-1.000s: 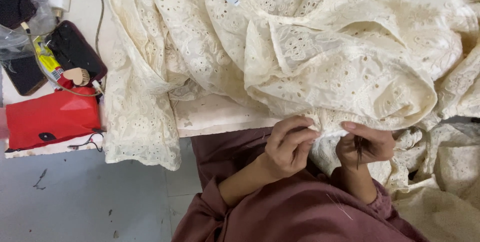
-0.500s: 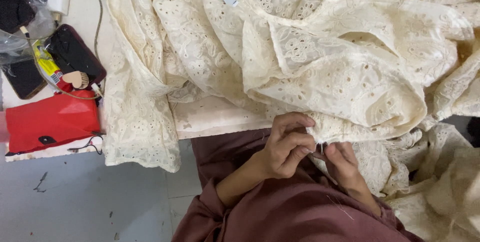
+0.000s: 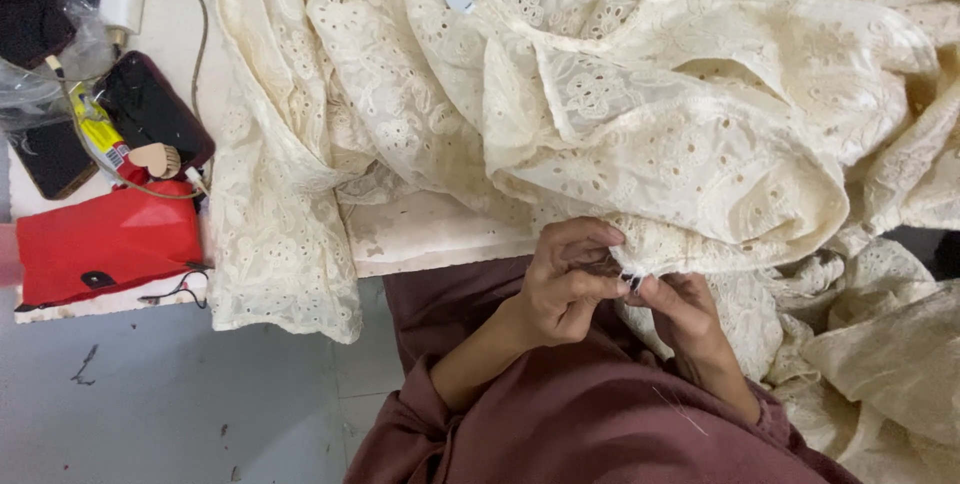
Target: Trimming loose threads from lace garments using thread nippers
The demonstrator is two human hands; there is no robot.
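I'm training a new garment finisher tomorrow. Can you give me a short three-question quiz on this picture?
1. True or false: both hands meet at one spot on the edge of the cream eyelet fabric.
2. Which lies nearest the red pouch? A) a dark phone B) a steam iron C) a spool rack
3. Fill in: the white charger plug sits at the table's far ______ corner.

Key
1. True: the left hand and the right hand pinch the hem together, with something small and dark between the fingertips.
2. A: the dark phone lies just above it.
3. Left.
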